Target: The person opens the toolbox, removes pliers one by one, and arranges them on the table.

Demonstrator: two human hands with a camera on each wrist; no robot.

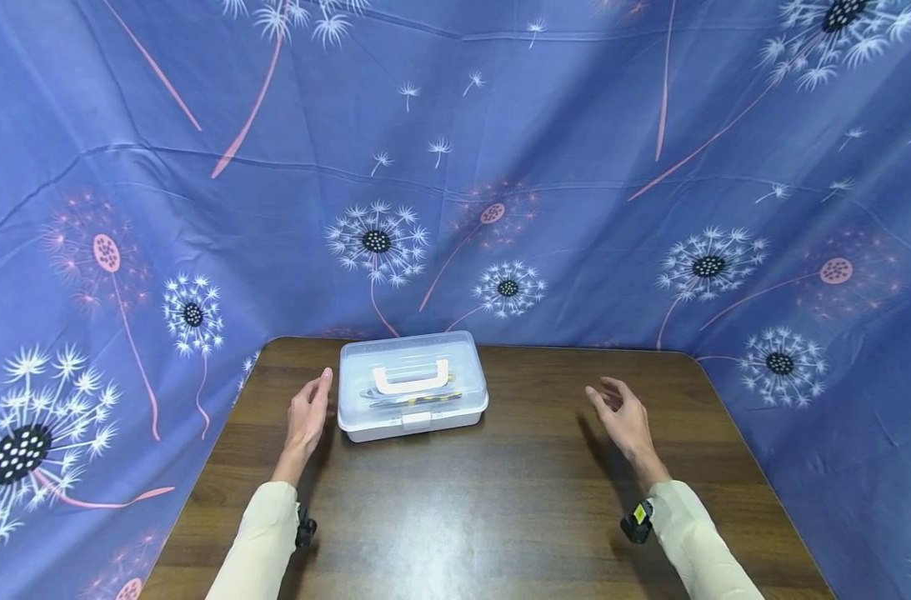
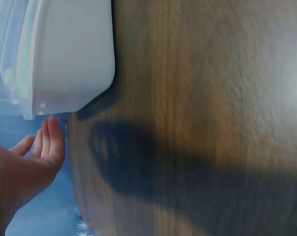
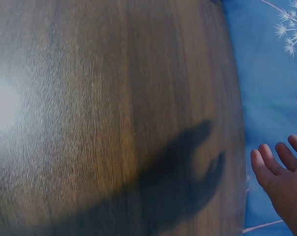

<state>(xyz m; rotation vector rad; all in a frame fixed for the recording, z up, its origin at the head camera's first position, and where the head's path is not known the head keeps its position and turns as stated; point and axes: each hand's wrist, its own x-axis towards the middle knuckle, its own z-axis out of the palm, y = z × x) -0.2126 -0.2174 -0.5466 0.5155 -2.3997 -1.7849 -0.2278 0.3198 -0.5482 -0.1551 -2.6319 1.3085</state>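
A clear-lidded plastic storage box with a white carry handle and a front latch sits at the back left of the table. Its lid is down; through it show slim items, some with yellow, whose kind I cannot tell. Just left of the box is my left hand, fingers fairly straight, holding nothing. In the left wrist view the fingertips of that left hand come close to the box's end; contact is unclear. Well to the right, my right hand hovers above the table with loosely bent fingers and holds nothing.
The brown wooden table has rounded back corners and a bright glare spot near the front. A blue dandelion-print cloth hangs behind it and along both sides. Both wrists carry small black devices.
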